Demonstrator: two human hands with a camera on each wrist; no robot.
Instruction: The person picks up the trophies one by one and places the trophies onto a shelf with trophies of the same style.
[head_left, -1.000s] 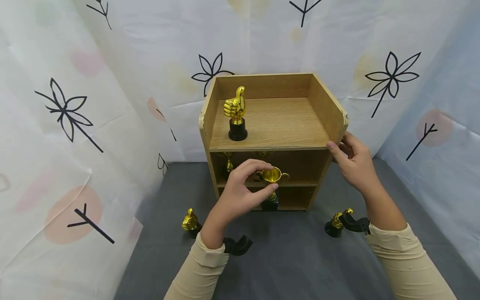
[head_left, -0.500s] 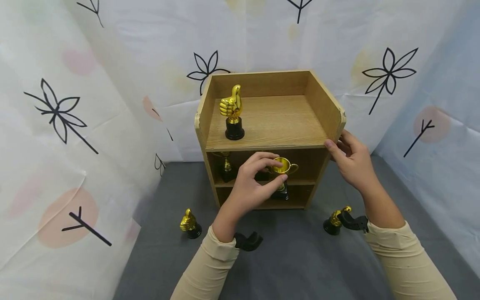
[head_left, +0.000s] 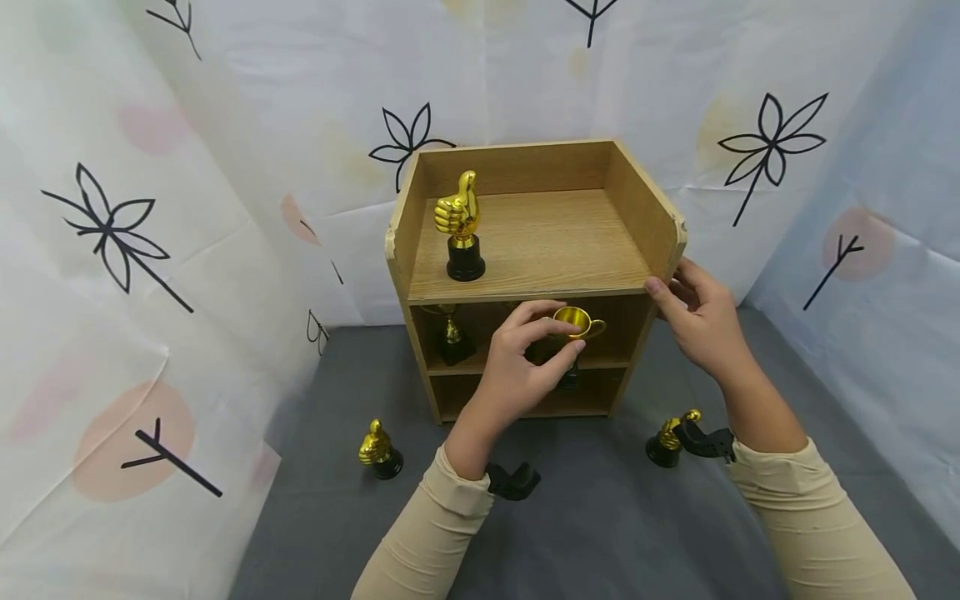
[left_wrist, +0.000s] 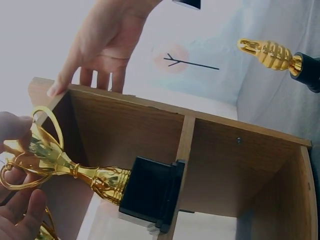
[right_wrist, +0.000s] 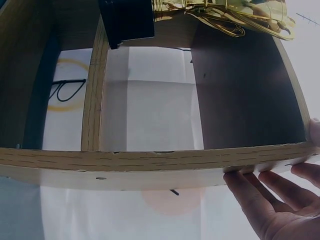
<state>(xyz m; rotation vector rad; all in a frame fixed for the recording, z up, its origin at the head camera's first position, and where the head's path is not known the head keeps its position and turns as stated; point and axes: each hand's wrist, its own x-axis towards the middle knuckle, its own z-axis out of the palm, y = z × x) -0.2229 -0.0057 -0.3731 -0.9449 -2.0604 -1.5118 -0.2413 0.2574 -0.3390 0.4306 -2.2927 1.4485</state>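
Observation:
A gold trophy cup [head_left: 574,318] with two handles is pinched at its bowl by the thumb and fingers of my left hand [head_left: 513,362]. It is at the front of the wooden shelf unit [head_left: 540,237]; its black base [left_wrist: 150,192] overlaps the edge of the middle board in the left wrist view. My right hand [head_left: 703,325] holds the unit's right side panel, thumb at the front edge and fingers along the outside. Another trophy cup [head_left: 453,337] stands on the left of the middle level. My left hand hides part of that level.
A gold thumbs-up trophy [head_left: 460,221] stands at the left of the top board. Two more rest on the grey surface, a left thumbs-up trophy [head_left: 380,452] and a right thumbs-up trophy [head_left: 667,442] beside my right wrist. Patterned white cloth [head_left: 247,233] encloses the back and sides.
My left hand has carried the trophy cup right and forward, up to the middle level of the unit. My right hand keeps its hold on the side panel.

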